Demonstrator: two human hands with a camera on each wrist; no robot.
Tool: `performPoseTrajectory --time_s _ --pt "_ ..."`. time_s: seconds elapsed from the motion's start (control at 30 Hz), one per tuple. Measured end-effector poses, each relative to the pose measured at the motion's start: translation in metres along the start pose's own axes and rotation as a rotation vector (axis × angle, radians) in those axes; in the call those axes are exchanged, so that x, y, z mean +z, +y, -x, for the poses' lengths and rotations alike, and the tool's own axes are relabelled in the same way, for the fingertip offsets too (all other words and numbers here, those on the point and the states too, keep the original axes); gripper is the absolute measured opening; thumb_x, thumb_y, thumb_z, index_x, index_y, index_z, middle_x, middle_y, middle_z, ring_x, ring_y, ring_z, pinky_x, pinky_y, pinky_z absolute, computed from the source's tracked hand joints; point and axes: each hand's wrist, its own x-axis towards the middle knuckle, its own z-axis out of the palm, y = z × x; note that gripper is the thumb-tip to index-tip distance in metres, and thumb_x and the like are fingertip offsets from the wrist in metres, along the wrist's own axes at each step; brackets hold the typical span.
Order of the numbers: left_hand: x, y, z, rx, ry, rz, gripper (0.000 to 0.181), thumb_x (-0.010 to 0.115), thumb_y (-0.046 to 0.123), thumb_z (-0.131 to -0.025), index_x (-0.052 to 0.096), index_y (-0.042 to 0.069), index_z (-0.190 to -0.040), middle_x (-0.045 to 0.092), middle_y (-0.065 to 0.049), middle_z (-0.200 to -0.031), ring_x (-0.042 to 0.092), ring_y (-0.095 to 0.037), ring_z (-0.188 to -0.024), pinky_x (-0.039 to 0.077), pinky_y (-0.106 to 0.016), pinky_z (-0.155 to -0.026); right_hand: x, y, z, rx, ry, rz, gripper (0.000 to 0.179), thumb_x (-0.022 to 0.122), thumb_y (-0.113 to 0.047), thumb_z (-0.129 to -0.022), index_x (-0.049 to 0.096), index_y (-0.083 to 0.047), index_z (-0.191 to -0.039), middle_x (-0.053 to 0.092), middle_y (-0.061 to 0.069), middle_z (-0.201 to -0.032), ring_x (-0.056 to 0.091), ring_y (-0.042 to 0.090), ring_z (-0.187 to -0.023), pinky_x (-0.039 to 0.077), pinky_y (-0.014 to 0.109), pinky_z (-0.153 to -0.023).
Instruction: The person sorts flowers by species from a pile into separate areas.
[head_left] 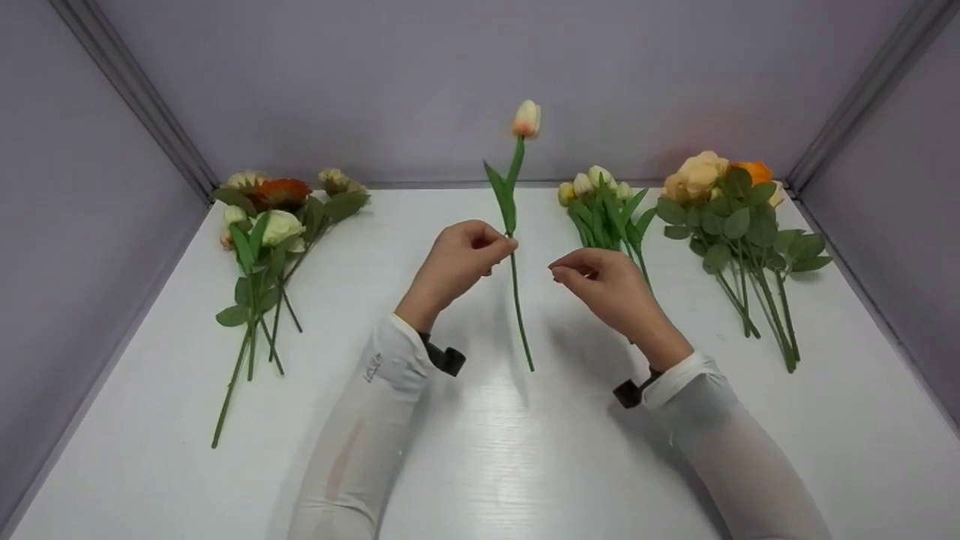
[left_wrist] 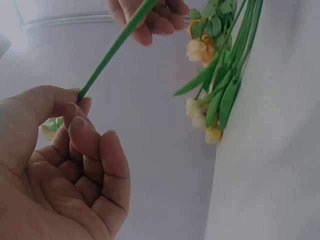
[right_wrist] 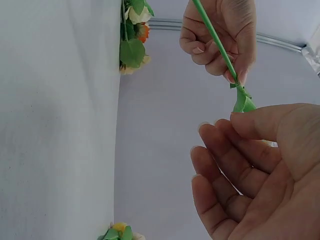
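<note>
Between thumb and index finger, my left hand pinches the stem of a pale peach-and-white tulip. The tulip stands nearly upright above the table, its green leaves just over the pinch and the bare stem hanging below. In the left wrist view the stem runs up from the fingertips. My right hand hovers to the right of the stem, apart from it, with fingers loosely bent and nothing in them. Behind that hand lies a bunch of tulips, yellow and whitish, its stems partly hidden by the hand.
On the left of the white table lies a mixed pile of flowers, with red-orange and cream blooms and crossing stems. Peach and orange roses with leafy stems lie at the right. Grey walls enclose the back and sides.
</note>
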Motion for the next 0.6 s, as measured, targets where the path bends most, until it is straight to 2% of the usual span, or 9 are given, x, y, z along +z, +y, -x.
performPoseTrajectory --time_s 0.2,0.43,0.6 --pt "0.014 0.001 0.0 0.046 -0.012 0.006 0.022 0.072 0.037 -0.096 0.072 0.015 -0.093 0.064 -0.002 -0.086 0.059 -0.021 -0.078 0.05 -0.034 -0.07 0.002 0.0 0.0 0.031 -0.054 -0.103 0.017 0.069 -0.028 -0.1 0.079 -0.017 -0.108 0.075 -0.001 -0.102 0.069 0.022 -0.096 0.054 0.041 -0.083" --pt "0.016 -0.004 0.0 0.066 0.026 0.011 0.021 0.072 0.036 -0.097 0.072 0.014 -0.093 0.065 -0.002 -0.086 0.059 -0.02 -0.076 0.05 -0.033 -0.07 0.013 0.0 0.001 0.09 -0.215 -0.155 0.03 0.073 -0.042 -0.095 0.08 -0.015 -0.105 0.075 0.004 -0.097 0.066 0.027 -0.095 0.051 0.046 -0.086" --pt "0.015 -0.006 -0.001 0.067 0.077 0.046 0.023 0.073 0.036 -0.096 0.071 0.014 -0.094 0.064 -0.003 -0.087 0.058 -0.02 -0.078 0.051 -0.033 -0.071 0.016 0.0 0.003 0.112 -0.282 -0.148 0.027 0.076 -0.04 -0.092 0.08 -0.016 -0.104 0.076 0.006 -0.093 0.067 0.028 -0.09 0.052 0.05 -0.084"
